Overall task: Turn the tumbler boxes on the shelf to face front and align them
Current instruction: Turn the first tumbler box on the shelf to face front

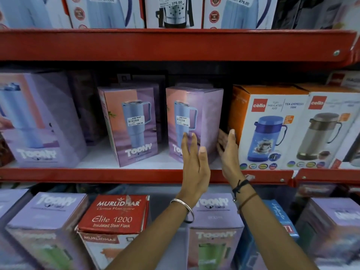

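Two purple tumbler boxes sit mid-shelf on the red-edged middle shelf (pixel 136 175), and your hands are at the right-hand box (pixel 194 117). That box stands upright but turned, one vertical corner toward you, so the mug picture and price sticker face front-left and a plain lilac side faces front-right. Your left hand (pixel 193 162) is flat against its front-left face, fingers (pixel 184 145) extended and spread, nothing gripped. Your right hand (pixel 228 151) is open too, palm toward the box's right side, fingers straight, sitting in the gap between that box and the orange Cello flask box (pixel 266 129); can't tell if the palm actually touches the cardboard. The left-hand box (pixel 134 123) stands apart from the first with a clear gap between them, also slightly angled, picture and sticker showing. Further left, a larger purple Toony box (pixel 41 121) sits closer to the shelf edge. Right of the orange Cello box, a second Cello box (pixel 329 129) shows a grey flask and touches it. Upper shelf (pixel 175 43) carries white flask boxes with price stickers. Lower level has more Toony boxes seen from above and a red Murlidhar flask box (pixel 115 213). Left wrist has a metal bangle (pixel 185 208), right wrist dark thread bands (pixel 241 187).
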The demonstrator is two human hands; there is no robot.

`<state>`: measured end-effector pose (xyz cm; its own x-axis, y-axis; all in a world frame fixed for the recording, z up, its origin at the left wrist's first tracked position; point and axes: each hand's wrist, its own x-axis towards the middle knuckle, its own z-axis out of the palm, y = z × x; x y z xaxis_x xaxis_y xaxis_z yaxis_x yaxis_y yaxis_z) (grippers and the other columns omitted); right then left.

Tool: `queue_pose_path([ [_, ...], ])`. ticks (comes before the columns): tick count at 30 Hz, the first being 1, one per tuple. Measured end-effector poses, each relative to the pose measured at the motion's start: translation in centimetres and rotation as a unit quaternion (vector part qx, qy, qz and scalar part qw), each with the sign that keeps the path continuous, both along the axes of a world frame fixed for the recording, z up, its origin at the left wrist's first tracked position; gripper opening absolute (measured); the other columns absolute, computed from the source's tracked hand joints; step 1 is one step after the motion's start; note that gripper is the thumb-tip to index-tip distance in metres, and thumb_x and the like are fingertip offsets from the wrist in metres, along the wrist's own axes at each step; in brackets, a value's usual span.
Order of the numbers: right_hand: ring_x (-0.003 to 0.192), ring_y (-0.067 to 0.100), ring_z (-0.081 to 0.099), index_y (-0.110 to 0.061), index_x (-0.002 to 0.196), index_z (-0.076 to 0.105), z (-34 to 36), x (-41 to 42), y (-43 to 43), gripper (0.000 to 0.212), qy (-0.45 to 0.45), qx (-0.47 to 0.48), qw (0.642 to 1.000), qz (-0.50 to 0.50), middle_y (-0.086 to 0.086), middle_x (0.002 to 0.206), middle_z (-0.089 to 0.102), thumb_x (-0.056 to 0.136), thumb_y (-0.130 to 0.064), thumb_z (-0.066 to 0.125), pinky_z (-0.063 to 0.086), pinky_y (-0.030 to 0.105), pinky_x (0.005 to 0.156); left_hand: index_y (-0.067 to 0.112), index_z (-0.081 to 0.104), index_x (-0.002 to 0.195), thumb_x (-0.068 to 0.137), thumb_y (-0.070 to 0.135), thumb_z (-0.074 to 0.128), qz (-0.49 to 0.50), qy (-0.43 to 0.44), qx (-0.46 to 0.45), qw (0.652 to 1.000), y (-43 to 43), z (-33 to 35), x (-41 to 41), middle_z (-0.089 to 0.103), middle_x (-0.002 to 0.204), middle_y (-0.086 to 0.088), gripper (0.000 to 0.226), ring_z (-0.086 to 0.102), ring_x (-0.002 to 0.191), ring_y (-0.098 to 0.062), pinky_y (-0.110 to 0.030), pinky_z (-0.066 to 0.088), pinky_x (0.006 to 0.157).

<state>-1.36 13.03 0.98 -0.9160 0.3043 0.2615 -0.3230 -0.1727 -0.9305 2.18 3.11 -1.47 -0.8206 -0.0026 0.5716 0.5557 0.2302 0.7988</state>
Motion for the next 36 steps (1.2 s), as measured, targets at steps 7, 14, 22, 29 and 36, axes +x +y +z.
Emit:
queue_pose_path([
  [7,0.125,0.010,0.048,-0.010,0.134,0.047,0.0,3.0,-1.8,0.056,0.023,-0.022,0.999,-0.002,0.004,0.141,0.050,0.098,-0.045,0.022,0.035,0.026,0.109,0.026,0.025,0.147,0.098,0.043,0.019,0.007,-0.004,0.059,0.998,-2.8,1.7,-0.7,0.022,0.152,0.017,0.052,0.018,0.142,0.002,-0.024,0.014,0.118],
  [14,0.127,0.013,0.051,-0.019,0.128,0.056,-1.3,5.0,-5.0,0.053,0.050,-0.007,0.998,-0.024,0.004,0.137,0.056,0.095,-0.050,0.030,0.042,0.031,0.106,0.028,0.049,0.131,0.093,0.060,0.021,-0.033,-0.031,0.160,0.986,-6.3,1.7,-4.2,0.054,0.138,0.005,0.057,0.049,0.129,-0.012,-0.044,0.039,0.110],
  [22,0.111,0.009,0.060,-0.022,0.116,0.061,-1.7,5.0,-6.1,0.051,0.057,0.009,0.995,-0.080,-0.001,0.116,0.065,0.092,-0.051,0.027,0.046,0.023,0.094,0.031,0.044,0.136,0.094,0.060,0.021,-0.022,-0.060,0.127,0.990,-7.6,1.4,-4.4,0.047,0.144,0.007,0.056,0.042,0.133,-0.009,-0.044,0.034,0.113],
  [29,0.133,0.016,0.042,-0.020,0.138,0.044,1.7,-1.0,-3.5,0.067,-0.020,-0.038,0.993,-0.110,0.001,0.147,0.045,0.089,-0.063,0.030,0.031,0.037,0.113,0.023,0.037,0.140,0.091,0.058,0.019,0.049,-0.006,0.097,0.994,-4.6,1.1,0.0,0.029,0.138,0.004,0.063,0.027,0.133,-0.012,-0.022,0.023,0.110],
  [36,0.125,0.022,0.049,-0.011,0.134,0.048,3.1,-2.9,-1.9,0.069,-0.035,-0.079,0.996,0.017,0.008,0.140,0.051,0.093,-0.058,0.018,0.037,0.032,0.102,0.035,0.021,0.145,0.076,0.072,0.013,-0.035,-0.071,0.078,0.994,-3.0,1.5,2.2,0.014,0.148,0.014,0.079,0.020,0.126,0.014,-0.011,0.019,0.107],
])
